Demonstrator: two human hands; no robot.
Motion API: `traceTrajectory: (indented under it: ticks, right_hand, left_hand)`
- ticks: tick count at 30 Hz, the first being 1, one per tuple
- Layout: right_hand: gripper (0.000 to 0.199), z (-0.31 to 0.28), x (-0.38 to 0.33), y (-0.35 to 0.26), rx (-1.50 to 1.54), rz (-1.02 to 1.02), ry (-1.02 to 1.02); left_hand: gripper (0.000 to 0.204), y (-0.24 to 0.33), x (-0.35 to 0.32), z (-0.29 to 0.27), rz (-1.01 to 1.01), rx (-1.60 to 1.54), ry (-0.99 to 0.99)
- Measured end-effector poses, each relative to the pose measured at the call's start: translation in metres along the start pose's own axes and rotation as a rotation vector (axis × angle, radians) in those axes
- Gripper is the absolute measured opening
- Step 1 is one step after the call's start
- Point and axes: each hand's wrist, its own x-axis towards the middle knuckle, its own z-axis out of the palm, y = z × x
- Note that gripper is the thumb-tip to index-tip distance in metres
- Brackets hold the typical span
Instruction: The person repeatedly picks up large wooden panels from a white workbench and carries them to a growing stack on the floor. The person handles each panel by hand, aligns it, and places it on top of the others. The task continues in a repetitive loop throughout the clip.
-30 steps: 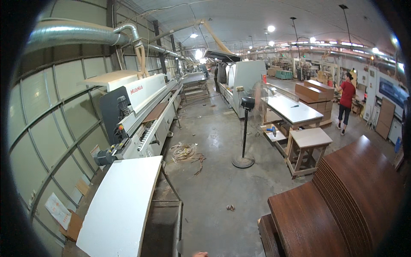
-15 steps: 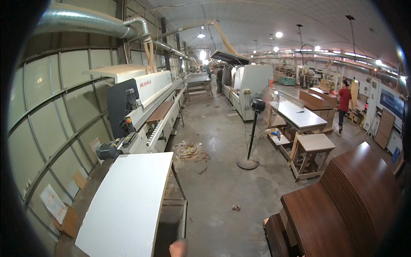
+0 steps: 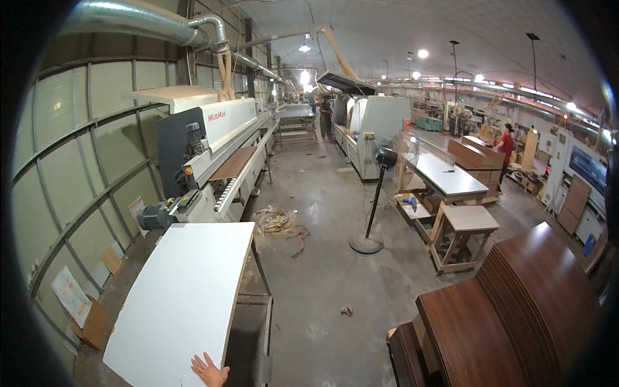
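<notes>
My left hand (image 3: pixel 209 371) lies flat on the near right corner of a white panel (image 3: pixel 180 290), fingers spread and thumb out to the side. It grips nothing. The panel forms the top of a metal-framed stand (image 3: pixel 267 322). My right hand is out of view.
Ahead on the left stands a long machine (image 3: pixel 225 129) with a brown panel (image 3: pixel 233 164) on its bed. Tangled strips (image 3: pixel 277 220) lie on the floor. A black pedestal fan (image 3: pixel 374 200) stands mid-floor. Stacked dark brown panels (image 3: pixel 464 316) fill the near right, below a small wooden stand (image 3: pixel 467 219).
A blurred hand was beside the panel's right edge; now my left hand rests on the panel. My view has shifted slightly. The person in red at the far right has leaned toward the brown stack.
</notes>
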Motion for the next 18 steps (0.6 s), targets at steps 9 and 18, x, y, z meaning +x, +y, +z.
traceTrajectory:
  ticks: [9, 18]
  right_hand:
    - [0.029, -0.009, -0.022, -0.002, 0.128, 0.077, -0.125]
    - [0.029, -0.010, -0.050, -0.030, 0.043, 0.003, -0.111]
  left_hand:
    - [0.100, -0.010, 0.009, 0.019, 0.011, 0.019, 0.111]
    - [0.100, -0.014, 0.011, 0.025, 0.030, -0.022, 0.164]
